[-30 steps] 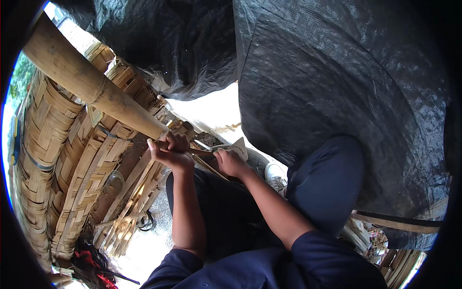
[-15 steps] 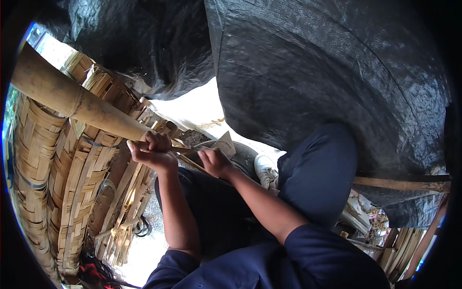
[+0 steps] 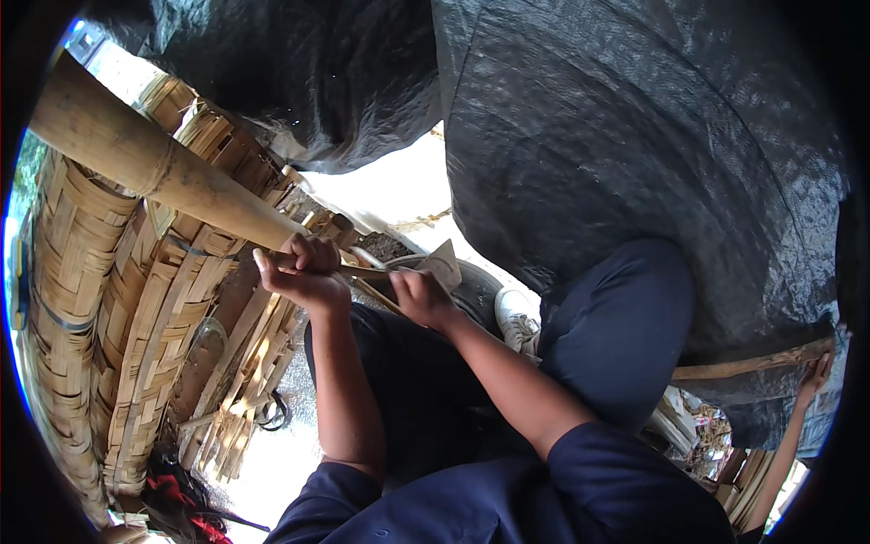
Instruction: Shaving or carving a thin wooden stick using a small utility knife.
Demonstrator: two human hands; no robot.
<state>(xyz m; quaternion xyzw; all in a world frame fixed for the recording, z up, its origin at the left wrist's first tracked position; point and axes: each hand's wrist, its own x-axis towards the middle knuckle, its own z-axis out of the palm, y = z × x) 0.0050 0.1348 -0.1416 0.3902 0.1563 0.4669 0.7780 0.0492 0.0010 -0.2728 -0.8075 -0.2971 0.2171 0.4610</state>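
A thick bamboo pole (image 3: 154, 168) runs from the upper left down to my left hand (image 3: 304, 272), which is closed around its lower end. My right hand (image 3: 421, 297) grips the handle of a broad-bladed knife (image 3: 439, 263), with the blade lying across the pole's end, just right of my left hand. Thin bamboo strips stick out between the two hands. Both forearms come up from the lower edge in dark blue sleeves.
Woven bamboo baskets (image 3: 82, 299) stand stacked on the left. Loose bamboo slats (image 3: 231, 408) lie on the ground below them. Black plastic sheeting (image 3: 616, 154) covers the top and right. My knee in dark trousers (image 3: 616, 335) and a white shoe (image 3: 517, 317) are at right.
The view has shifted slightly and both hands sit a little lower and rightward in the picture. The grips on the pole and the knife look the same.
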